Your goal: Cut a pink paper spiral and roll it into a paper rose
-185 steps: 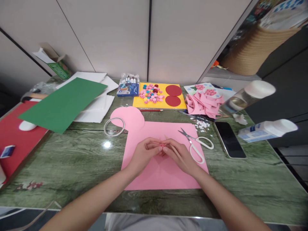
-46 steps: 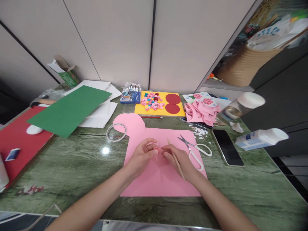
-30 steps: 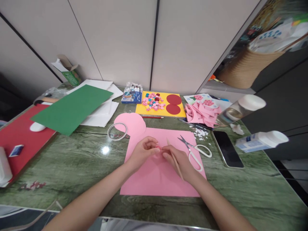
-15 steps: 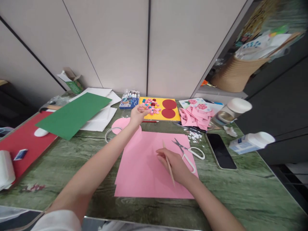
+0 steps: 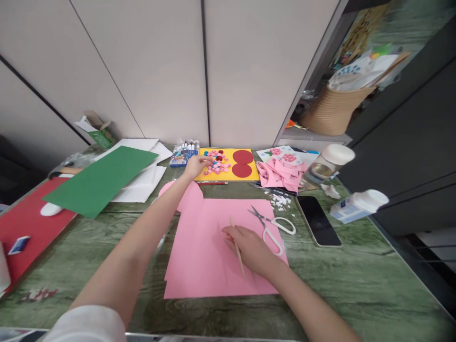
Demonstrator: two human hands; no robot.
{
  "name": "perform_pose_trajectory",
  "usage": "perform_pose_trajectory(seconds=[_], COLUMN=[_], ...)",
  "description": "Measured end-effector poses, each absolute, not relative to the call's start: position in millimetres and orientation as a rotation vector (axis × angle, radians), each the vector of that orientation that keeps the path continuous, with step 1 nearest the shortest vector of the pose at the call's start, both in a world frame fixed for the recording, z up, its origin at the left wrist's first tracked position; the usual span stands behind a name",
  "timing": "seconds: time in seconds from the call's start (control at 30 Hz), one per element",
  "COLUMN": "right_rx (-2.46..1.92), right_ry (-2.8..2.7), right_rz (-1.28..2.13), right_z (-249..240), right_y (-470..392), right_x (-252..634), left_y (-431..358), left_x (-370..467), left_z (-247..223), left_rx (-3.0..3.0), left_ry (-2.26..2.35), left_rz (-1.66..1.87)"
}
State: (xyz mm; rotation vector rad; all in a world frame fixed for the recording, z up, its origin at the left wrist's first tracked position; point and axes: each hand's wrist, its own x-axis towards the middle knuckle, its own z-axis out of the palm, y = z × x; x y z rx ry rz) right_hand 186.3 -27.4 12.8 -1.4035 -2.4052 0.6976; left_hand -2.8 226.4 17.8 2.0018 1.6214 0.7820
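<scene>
My left hand (image 5: 197, 166) reaches to the left edge of the yellow sheet (image 5: 249, 178), with its fingers drawn together beside a pile of small pink, blue and dark red pieces (image 5: 220, 166). Whether a piece sits between the fingertips is too small to tell. A slim, pale wooden stick (image 5: 238, 259) is held pencil-like in my right hand (image 5: 247, 247), over the pink paper (image 5: 199, 266). Open white-handled scissors (image 5: 265, 221) lie on the paper just right of that hand. Two dark red circles (image 5: 242, 164) rest on the yellow sheet.
Pink paper strips (image 5: 281, 173), white scraps (image 5: 280, 201), a phone (image 5: 318, 221) and two bottles (image 5: 359, 205) are at the right. Pink paper circles (image 5: 190, 194) lie partly under my left forearm. Green paper (image 5: 101, 180) overlaps red paper (image 5: 39, 228) at the left.
The whole view has shifted, so things appear a little further left. My left hand's fingers have moved slightly back toward the left edge of the pile. My right hand still holds the stick over the paper.
</scene>
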Motion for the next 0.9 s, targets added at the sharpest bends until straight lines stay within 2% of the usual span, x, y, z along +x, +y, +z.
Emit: perform_pose_trajectory(seconds=[0.13,0.37,0.6,0.73,0.9], right_rx=[-1.451,-1.432,-1.402,-1.403,-1.426], right_ry=[-2.476,-2.546,-2.446,-2.444,-2.460], right_rz=[0.632,0.637,0.737,0.728,0.716], right_z=[18,19,12,12,13], right_y=[-28,-29,-28,-28,-29], right_x=[187,185,187,187,187], left_y=[193,83,47,58,94], left_x=[-32,-98,-112,-106,-49], left_z=[26,26,25,37,45], left_rx=[2.180,2.374,2.478,2.686,2.965], left_ry=[1.672,1.692,1.859,1.870,1.527], left_rz=[0.565,0.003,-0.205,-0.203,0.169])
